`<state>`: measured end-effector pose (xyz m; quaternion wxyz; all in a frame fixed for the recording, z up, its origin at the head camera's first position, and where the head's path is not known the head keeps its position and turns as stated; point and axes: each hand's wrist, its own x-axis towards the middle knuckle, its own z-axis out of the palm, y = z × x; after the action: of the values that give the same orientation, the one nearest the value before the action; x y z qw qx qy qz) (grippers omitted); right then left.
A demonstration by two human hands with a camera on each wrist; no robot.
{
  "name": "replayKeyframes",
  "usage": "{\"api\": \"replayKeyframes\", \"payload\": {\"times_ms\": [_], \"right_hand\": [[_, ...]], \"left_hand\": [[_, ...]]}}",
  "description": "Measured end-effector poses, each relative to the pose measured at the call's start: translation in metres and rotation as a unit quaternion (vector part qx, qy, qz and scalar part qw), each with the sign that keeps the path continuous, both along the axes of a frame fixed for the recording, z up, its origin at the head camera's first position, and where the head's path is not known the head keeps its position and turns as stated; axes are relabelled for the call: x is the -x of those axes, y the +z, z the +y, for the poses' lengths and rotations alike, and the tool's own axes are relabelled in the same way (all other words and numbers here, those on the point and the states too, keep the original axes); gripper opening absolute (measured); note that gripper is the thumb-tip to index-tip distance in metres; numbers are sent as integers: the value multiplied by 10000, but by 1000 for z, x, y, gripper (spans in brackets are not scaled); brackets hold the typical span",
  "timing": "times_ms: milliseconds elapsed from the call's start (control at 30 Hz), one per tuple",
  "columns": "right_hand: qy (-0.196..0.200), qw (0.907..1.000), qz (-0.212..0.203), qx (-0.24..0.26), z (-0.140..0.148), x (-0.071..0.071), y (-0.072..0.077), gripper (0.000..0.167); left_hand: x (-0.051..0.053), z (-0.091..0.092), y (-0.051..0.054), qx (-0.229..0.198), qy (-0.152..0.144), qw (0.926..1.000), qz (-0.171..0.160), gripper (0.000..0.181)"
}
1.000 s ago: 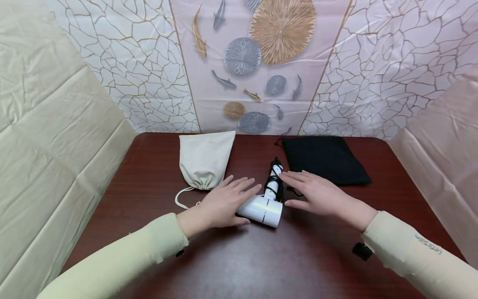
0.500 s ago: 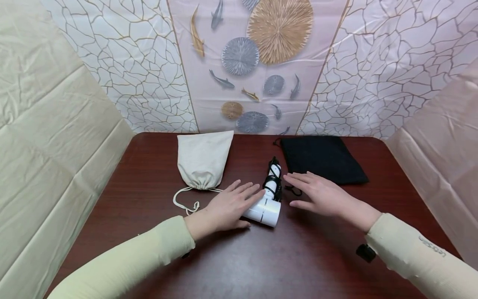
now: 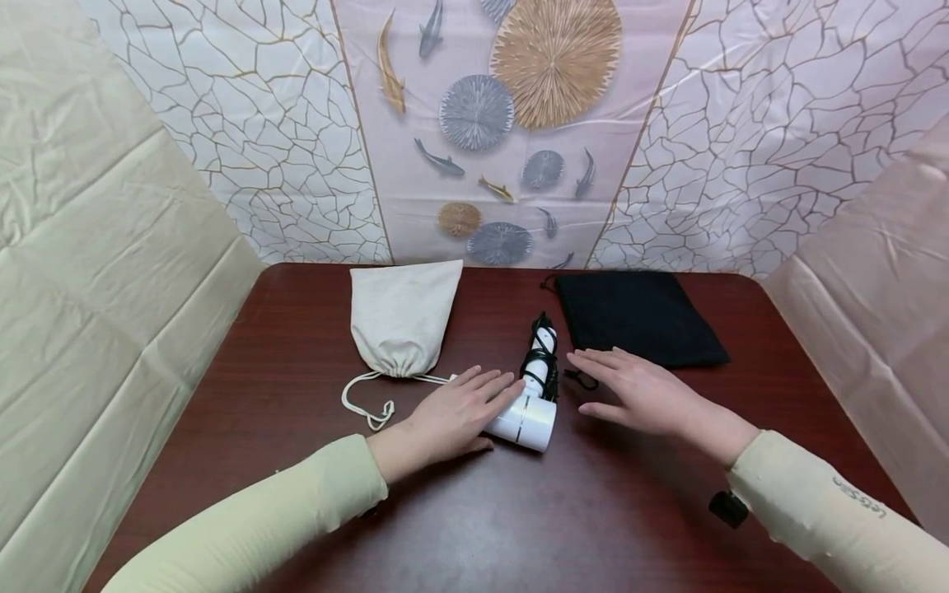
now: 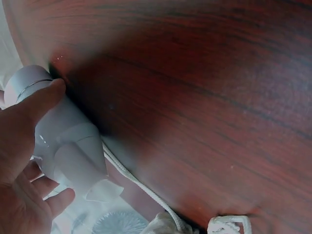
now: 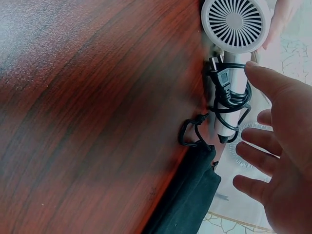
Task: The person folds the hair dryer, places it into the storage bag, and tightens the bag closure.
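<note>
A white hair dryer (image 3: 535, 423) lies on the table between both hands, its handle wrapped in a black cord (image 5: 236, 100). My left hand (image 3: 458, 412) is over the front part of the barrel, fingers extended and covering the nozzle in the head view. In the left wrist view, the thumb lies along the dryer's body (image 4: 73, 126), with the fingers on its other side. To the right of the handle, my right hand (image 3: 641, 392) hovers with fingers spread, holding nothing. The round rear vent (image 5: 235, 20) faces the right wrist camera.
A cream drawstring bag (image 3: 404, 321) lies at the back left, its cord (image 3: 363, 408) trailing towards the left hand. A black drawstring pouch (image 3: 638, 317) lies flat at the back right. Fabric walls (image 3: 133, 272) enclose the dark red wooden table (image 3: 474, 527).
My right hand has drawn slightly back and right, away from the dryer's handle. My left hand has shifted slightly over the barrel. The dryer stays in nearly the same place.
</note>
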<state>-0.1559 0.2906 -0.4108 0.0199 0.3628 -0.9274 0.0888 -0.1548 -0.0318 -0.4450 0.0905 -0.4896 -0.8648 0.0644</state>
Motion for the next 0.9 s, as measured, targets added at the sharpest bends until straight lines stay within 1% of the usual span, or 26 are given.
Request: {"api": "replayKeyframes", "payload": {"times_ms": [167,267,433,533,700,800,900], "right_hand": [[3,10000,29,21,1,-1,-3,69],[-83,9999,-60,45,1,-1,-4,69],[-454,9975,-502,197,1,-2,-5,72],[-652,9941,-786,370,1,-1,-6,75],[-847,9866,-1175,751,-1,1,-10,79],[-970,9801,-1404,1011,-4,2,-11,83],[-1081,9731,-1614,1242,-6,3,-12,85]], "left_hand": [[0,0,-3,-87,-74,9998,177,96],[0,0,-5,-245,-149,9991,306,92],[3,-1,-12,-651,-385,9955,573,81],[4,-2,-16,-837,-505,9930,666,75],[4,-4,-20,-1070,-681,9892,739,61],[3,-5,-20,-1207,-788,9860,833,54],[2,-6,-18,-1268,-833,9841,923,51]]}}
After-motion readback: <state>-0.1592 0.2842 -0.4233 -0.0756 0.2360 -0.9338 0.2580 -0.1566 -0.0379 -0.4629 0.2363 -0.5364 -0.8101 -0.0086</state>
